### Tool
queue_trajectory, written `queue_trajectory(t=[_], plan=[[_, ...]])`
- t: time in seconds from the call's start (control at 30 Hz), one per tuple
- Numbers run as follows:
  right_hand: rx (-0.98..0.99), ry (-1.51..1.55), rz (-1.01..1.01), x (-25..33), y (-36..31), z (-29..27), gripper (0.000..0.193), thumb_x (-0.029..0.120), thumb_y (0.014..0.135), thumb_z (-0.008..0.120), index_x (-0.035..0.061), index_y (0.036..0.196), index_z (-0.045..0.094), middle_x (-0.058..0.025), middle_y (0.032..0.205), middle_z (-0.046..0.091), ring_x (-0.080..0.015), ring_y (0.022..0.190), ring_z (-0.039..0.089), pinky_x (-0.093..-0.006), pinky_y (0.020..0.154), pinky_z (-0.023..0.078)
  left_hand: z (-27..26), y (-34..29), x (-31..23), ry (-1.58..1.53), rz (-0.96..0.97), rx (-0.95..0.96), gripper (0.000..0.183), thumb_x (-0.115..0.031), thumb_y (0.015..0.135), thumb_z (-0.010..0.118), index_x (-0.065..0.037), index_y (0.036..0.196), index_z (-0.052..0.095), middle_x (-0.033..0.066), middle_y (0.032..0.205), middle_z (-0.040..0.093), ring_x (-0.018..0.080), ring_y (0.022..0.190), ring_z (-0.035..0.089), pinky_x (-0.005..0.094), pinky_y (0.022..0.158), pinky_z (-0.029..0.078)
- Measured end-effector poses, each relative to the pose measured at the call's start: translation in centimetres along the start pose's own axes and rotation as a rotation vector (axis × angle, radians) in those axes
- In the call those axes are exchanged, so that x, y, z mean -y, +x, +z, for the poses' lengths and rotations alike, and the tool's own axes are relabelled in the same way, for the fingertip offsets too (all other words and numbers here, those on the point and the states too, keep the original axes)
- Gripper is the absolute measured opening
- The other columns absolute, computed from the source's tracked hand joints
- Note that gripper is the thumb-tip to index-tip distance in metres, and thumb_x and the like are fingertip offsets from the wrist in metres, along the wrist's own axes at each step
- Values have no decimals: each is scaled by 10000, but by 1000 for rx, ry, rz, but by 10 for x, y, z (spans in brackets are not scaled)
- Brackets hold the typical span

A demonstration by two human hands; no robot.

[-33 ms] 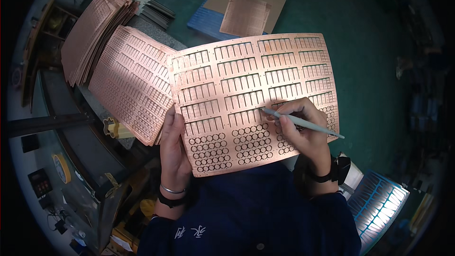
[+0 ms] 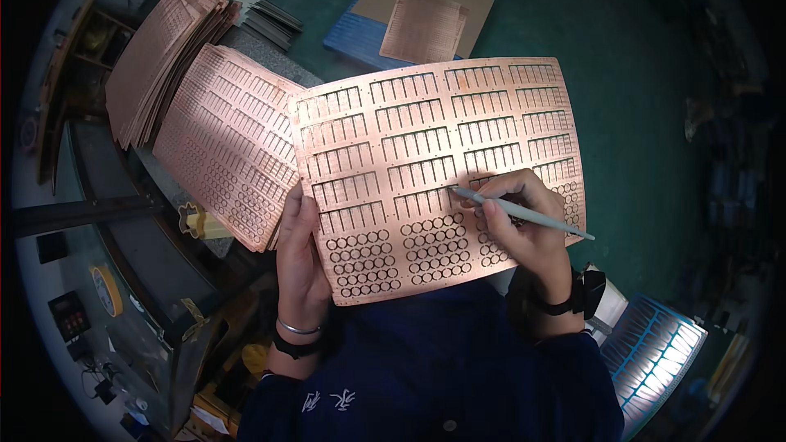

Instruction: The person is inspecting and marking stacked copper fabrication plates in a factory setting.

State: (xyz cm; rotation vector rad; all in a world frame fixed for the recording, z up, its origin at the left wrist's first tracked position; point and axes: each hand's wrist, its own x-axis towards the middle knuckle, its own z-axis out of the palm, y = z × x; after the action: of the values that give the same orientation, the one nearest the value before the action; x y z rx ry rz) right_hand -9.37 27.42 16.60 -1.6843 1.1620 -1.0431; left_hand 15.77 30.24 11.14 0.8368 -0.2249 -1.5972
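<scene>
A large copper-coloured circuit board panel [image 2: 377, 135] is held up in front of me. Rows of narrow slotted cut-outs fill most of it, with blocks of small rings along the near side. My left hand [image 2: 300, 233] grips its left edge, thumb on the face and the other fingers hidden behind. My right hand [image 2: 524, 217] pinches a slim, pale grey pen-shaped tool [image 2: 536, 217]. The tool's tip meets the panel near the middle, at the end of a slotted cut-out just above the rings; the kind of tip is too small to make out.
Similar panels lie in a stack [image 2: 225, 127] to the left, with a taller leaning stack [image 2: 155, 65] beyond. Smaller copper sheets [image 2: 422, 24] rest on cardboard over a blue pallet [image 2: 352, 29]. A blue-framed rack [image 2: 655, 352] stands at lower right, a machine with a keypad [image 2: 70, 315] at left.
</scene>
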Motion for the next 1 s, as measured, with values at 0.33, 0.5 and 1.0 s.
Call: queue_trajectory(t=[0.33,0.5,1.0], plan=[[19,-102,-34,2,2,2,86,59,819,629,-3,848,576,-123,845,655,-172,692,655,-253,594,513,2,-2,1,19,19,-5,320,-151,966,411,3,1247,404,142,1182,547,192,1048,579,306,880,504],[31,-149,-129,-1,5,9,76,55,785,656,17,822,601,-102,743,614,-219,683,626,-287,606,494,7,-2,4,66,32,-14,263,-187,978,372,-20,1181,392,155,1143,535,217,1013,594,338,841,542],[96,-199,-246,-2,7,24,110,27,754,666,15,838,597,-88,768,597,-226,686,602,-308,602,487,5,-4,11,89,33,-3,285,-176,979,371,-8,1206,406,144,1172,538,207,1055,572,331,887,503]])
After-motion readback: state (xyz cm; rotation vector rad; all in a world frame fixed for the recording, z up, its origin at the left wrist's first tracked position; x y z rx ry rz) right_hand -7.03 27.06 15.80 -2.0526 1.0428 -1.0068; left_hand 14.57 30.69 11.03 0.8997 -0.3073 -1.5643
